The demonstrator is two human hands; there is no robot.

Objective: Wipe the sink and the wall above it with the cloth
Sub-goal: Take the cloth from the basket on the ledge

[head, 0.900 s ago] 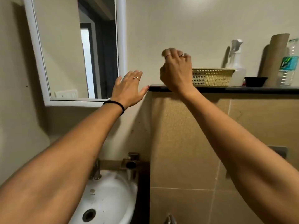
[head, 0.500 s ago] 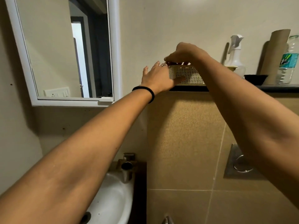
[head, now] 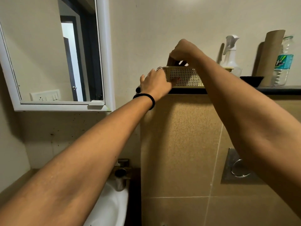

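- Above the sink, the pale wall [head: 162,22] fills the upper frame; bare room lies between the mirror and the ledge, toward 12 o'clock.
- At 10 o'clock the white-framed mirror [head: 53,51] hangs with its lower edge well above the basin.
- Tan tiled boxing [head: 179,144] stands out at the centre and 3 o'clock; its left edge runs straight down beside the basin, leaving only a narrow dark gap.
- Along its top a dark ledge [head: 276,89] runs from centre to the right edge of view.
- At 6 o'clock the white sink [head: 112,209] shows only its right part; the left forearm covers the rest. A metal tap [head: 121,175] sits at its back rim.
- A perforated yellow basket [head: 184,76] stands at the ledge's left end; what it holds cannot be told from below.
- To its right stand a white spray bottle [head: 230,53], a cardboard tube [head: 270,57], a clear water bottle [head: 284,61] and a low black dish [head: 251,79].
- The left hand [head: 156,84] presses against the basket's left end, its fingers [head: 175,80] lying flat together on the mesh.
- The right hand [head: 184,49] bends over the rim, fingertips dipping inside; whether they pinch anything cannot be told.
- No cloth is visible.
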